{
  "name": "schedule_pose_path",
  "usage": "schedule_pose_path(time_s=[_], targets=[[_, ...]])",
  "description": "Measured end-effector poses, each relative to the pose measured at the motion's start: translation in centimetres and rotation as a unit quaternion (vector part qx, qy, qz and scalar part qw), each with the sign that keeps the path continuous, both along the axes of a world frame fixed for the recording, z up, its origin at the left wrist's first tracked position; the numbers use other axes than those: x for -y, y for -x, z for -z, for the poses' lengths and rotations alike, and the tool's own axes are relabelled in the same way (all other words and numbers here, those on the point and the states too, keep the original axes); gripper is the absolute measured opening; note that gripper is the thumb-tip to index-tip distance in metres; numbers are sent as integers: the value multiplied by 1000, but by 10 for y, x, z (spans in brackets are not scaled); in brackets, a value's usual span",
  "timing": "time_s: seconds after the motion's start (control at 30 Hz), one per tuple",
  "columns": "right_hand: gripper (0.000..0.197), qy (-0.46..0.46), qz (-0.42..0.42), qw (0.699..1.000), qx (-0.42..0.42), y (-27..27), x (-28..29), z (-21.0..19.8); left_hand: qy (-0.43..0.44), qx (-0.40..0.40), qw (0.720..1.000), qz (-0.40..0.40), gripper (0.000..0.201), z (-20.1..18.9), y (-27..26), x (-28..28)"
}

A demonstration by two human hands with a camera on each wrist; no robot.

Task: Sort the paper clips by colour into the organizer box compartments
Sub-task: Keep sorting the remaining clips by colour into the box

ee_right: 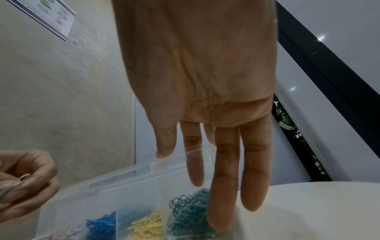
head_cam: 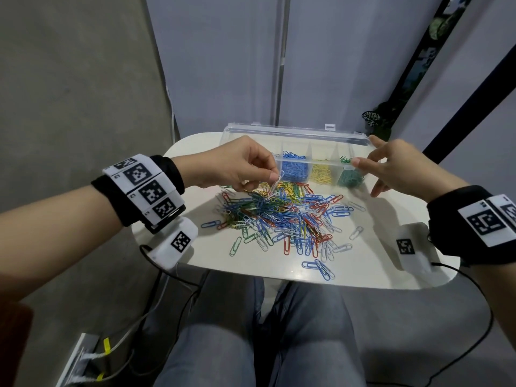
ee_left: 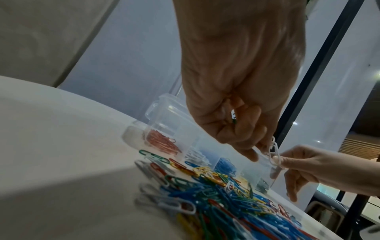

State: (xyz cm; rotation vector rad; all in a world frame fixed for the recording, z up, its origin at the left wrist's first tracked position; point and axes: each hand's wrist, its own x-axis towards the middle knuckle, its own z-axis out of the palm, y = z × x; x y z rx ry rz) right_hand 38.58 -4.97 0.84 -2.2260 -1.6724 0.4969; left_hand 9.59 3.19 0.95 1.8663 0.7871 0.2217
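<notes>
Partly sorted: white clips coming off the pile

Already the organizer box [head_cam: 293, 141] is holding sorted groups: blue clips [head_cam: 293, 170], yellow clips [head_cam: 322, 174] and green clips [head_cam: 349, 177] are sitting in neighbouring compartments, and the left wrist view is also showing red clips [ee_left: 162, 142] and a few white ones in compartments further along. Judging by that, the work is well under way but far from done, since a large mixed pile [head_cam: 279, 216] of blue, red, green, yellow and white clips is still lying on the surface [head_cam: 363, 269] just in front of the box, with strays scattered around its near edge.

The left hand [head_cam: 231, 166] is hovering over the pile's far side, close to the box, with fingers curled and pinching a few linked white clips [head_cam: 276, 181] that are dangling from the fingertips. The right hand [head_cam: 402, 166] is resting over the green end of the box with fingers straight and relaxed, holding nothing; its fingertips are reaching down beside the green heap.

The white clips probably need carrying to the white compartment, then the pile needs many more rounds.
</notes>
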Motion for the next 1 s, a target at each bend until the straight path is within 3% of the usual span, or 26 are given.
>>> schedule_pose_path(time_s=[0.23, 0.33, 0.47, 0.63, 0.73, 0.8, 0.9, 1.0], targets=[[47, -3, 2, 1000, -9, -1, 0, 1, -7, 15, 1000, -22, 12, -1, -2, -1], [47, -4, 0, 1000, -7, 0, 0, 1, -101, 26, 992, -72, 11, -13, -6, -14], [46, 0, 3, 1000, -8, 1, 1, 0, -286, -79, 948, -112, 13, -27, -20, -33], [47, -3, -2, 1000, -2, 4, 3, -4, -305, -169, 932, -98, 18, -25, -36, -43], [47, -1, -9, 1000, 3, 5, 4, -6, -371, -107, 920, -61, 24, -31, -51, -36], [47, -2, -9, 1000, -1, 5, 4, -6, -383, -60, 922, 9, 23, -34, -63, -22], [47, -11, 1, 1000, -16, 4, 4, -6, -392, -64, 909, 126, 17, -25, -79, 0], [51, -14, 0, 1000, -20, 0, 2, -4, -416, -89, 888, 176, 16, -9, -94, 14]])
